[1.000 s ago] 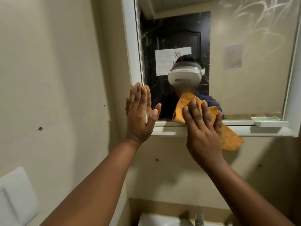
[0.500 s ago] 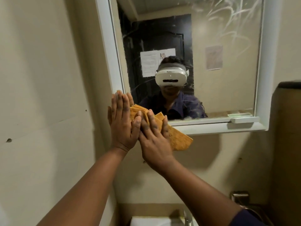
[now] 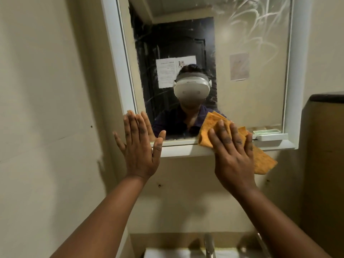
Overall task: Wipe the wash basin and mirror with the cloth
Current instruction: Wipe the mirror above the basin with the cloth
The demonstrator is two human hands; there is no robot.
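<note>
Pressing flat with straight fingers, the right hand point(image 3: 233, 155) pins the orange cloth point(image 3: 214, 125) against the lower right part of the mirror point(image 3: 251, 90) and its white frame point(image 3: 178, 148). Part of the cloth lies on the glass above the fingers; the rest hangs below the frame to the right of the wrist. The left hand point(image 3: 139, 148) is spread open, fingers straight, flat over the lower left corner of the frame with its fingertips on the glass, holding nothing.

Just right of the cloth, a small white soap dish point(image 3: 270, 135) sits on the frame's ledge; whether it holds anything cannot be told. White smears point(image 3: 251, 19) streak the upper right of the glass. Reflected in the mirror are a dark door with paper notices point(image 3: 167, 71) and another sheet point(image 3: 239, 67) on the wall; their writing is too blurred to read. Below, at the picture's lower edge, the white wash basin point(image 3: 167, 253) shows with a metal tap point(image 3: 209, 244) above it.
</note>
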